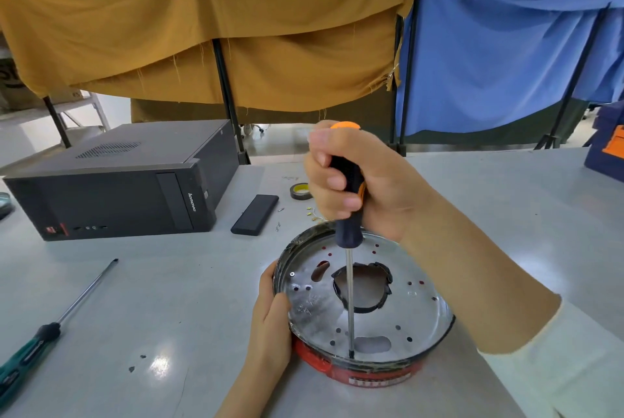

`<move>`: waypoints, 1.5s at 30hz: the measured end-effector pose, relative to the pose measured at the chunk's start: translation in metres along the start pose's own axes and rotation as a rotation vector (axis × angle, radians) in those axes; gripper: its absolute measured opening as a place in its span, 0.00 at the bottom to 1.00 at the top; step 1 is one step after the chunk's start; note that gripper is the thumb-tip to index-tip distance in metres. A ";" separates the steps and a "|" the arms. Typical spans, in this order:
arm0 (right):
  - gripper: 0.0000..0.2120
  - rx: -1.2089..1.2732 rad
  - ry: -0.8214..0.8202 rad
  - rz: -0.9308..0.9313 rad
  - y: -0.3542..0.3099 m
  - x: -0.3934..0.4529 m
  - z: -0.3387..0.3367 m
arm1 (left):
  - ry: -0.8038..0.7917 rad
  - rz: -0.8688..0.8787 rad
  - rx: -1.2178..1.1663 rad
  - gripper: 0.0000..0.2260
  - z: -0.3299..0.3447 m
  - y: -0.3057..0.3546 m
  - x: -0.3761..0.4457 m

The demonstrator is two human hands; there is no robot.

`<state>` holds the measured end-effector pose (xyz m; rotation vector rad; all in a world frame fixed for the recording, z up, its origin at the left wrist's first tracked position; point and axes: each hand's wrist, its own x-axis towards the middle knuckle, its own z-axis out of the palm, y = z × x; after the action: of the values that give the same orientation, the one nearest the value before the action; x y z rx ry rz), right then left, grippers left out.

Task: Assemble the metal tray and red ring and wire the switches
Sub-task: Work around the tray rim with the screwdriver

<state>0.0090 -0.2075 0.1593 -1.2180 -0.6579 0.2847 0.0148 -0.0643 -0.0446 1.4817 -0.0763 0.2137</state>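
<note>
A round metal tray with several holes and a large middle opening sits inside a red ring on the table, near the front. My right hand is shut on a black and orange screwdriver, held upright, its tip down at the tray's near rim. My left hand grips the left side of the tray and ring. No switches or wires show.
A black desktop computer case lies at the back left. A green-handled screwdriver lies at the front left. A flat black box, a tape roll and small loose screws lie behind the tray.
</note>
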 end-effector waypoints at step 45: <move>0.07 -0.096 -0.071 -0.040 0.007 0.013 0.009 | 0.184 -0.369 -0.022 0.30 0.025 0.044 -0.003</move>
<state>0.0147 -0.1918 0.1588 -1.2895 -0.7638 0.2656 0.0060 -0.0864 0.0005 1.4202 0.3399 0.0489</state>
